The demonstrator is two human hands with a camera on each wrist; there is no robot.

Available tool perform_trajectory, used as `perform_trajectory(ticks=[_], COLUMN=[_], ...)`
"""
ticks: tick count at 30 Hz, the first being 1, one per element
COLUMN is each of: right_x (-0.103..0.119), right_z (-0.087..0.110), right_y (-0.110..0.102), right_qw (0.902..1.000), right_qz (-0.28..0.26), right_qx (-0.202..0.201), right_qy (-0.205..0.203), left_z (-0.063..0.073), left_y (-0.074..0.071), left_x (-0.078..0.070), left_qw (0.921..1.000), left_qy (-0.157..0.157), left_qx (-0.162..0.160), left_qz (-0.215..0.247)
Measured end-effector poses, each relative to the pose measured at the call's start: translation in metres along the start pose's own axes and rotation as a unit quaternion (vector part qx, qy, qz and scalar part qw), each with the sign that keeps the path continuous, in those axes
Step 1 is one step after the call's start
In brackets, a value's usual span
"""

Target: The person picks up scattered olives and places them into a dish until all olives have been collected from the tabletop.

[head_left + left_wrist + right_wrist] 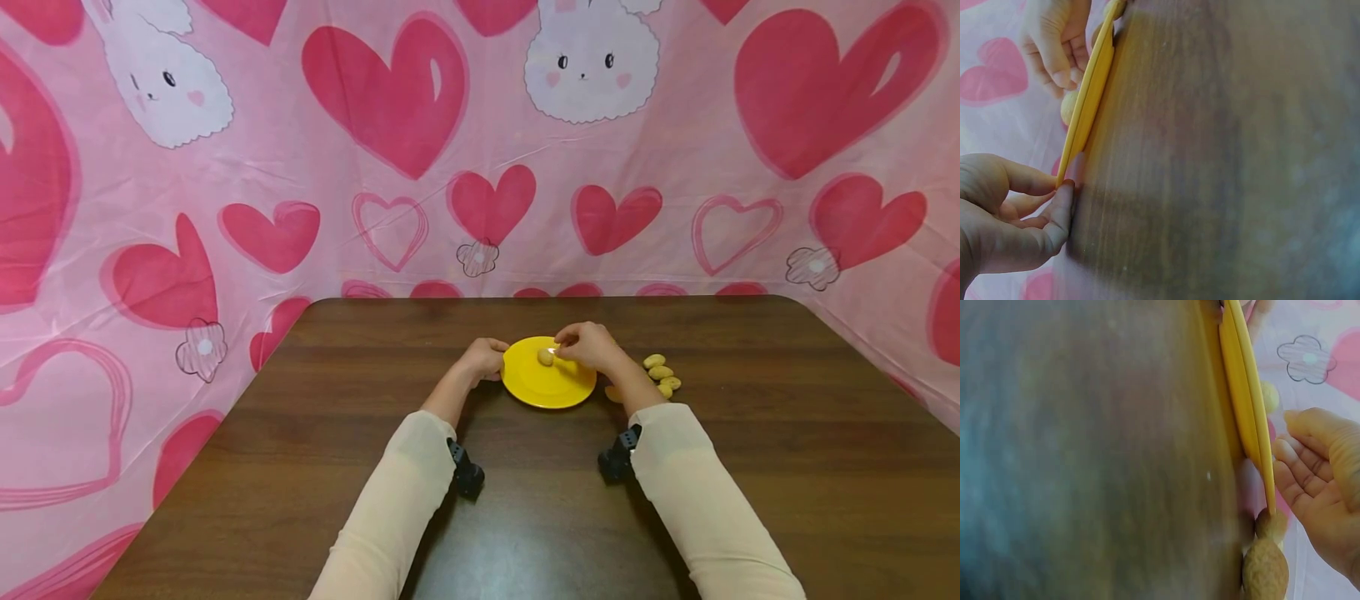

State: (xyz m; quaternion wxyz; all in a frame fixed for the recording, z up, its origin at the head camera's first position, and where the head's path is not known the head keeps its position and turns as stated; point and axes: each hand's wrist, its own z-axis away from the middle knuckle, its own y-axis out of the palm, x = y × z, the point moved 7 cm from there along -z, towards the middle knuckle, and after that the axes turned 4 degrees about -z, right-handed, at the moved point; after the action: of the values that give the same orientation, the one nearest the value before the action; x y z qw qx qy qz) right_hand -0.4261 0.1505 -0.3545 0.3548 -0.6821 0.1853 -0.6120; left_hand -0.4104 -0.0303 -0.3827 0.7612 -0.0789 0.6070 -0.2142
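Observation:
A round yellow plate (551, 387) lies on the table, seen edge-on in both wrist views. My left hand (484, 358) pinches its left rim between thumb and fingers, which shows closely in the left wrist view. On the plate's far part sits one small potato (545, 357). My right hand (588, 345) hovers over the plate's right side beside that potato, its fingers loosely bent. In the right wrist view a gap shows between the right hand (1322, 481) and the potato (1270, 397), and I see nothing held.
Several small potatoes (661, 372) lie grouped on the brown wooden table (525, 517), right of the plate. Another potato (613, 394) is partly hidden by my right forearm, close to the plate's rim. A pink cloth (420, 233) with hearts hangs behind the table.

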Motion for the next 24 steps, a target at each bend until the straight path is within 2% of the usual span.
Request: perform_trajectory(ticks=[13, 17, 24], right_x=[-0.019, -0.027, -0.034], right_z=[0.007, 0.01, 0.016], right_y=[-0.023, -0.031, -0.044], right_qw=[0.9979, 0.9949, 0.9868], right_qz=[-0.043, -0.06, -0.044], right_qx=[-0.046, -0.078, -0.156], right_qy=[0.015, 0.022, 0.009], left_z=[0.0, 0.001, 0.001], left_y=[0.0, 0.0, 0.0], left_x=[0.0, 0.0, 0.0], left_qw=[1.0, 1.0, 0.9999], left_qy=[0.0, 0.002, 0.006], left_qx=[-0.003, -0.003, -0.005], left_qz=[-0.007, -0.007, -0.011])
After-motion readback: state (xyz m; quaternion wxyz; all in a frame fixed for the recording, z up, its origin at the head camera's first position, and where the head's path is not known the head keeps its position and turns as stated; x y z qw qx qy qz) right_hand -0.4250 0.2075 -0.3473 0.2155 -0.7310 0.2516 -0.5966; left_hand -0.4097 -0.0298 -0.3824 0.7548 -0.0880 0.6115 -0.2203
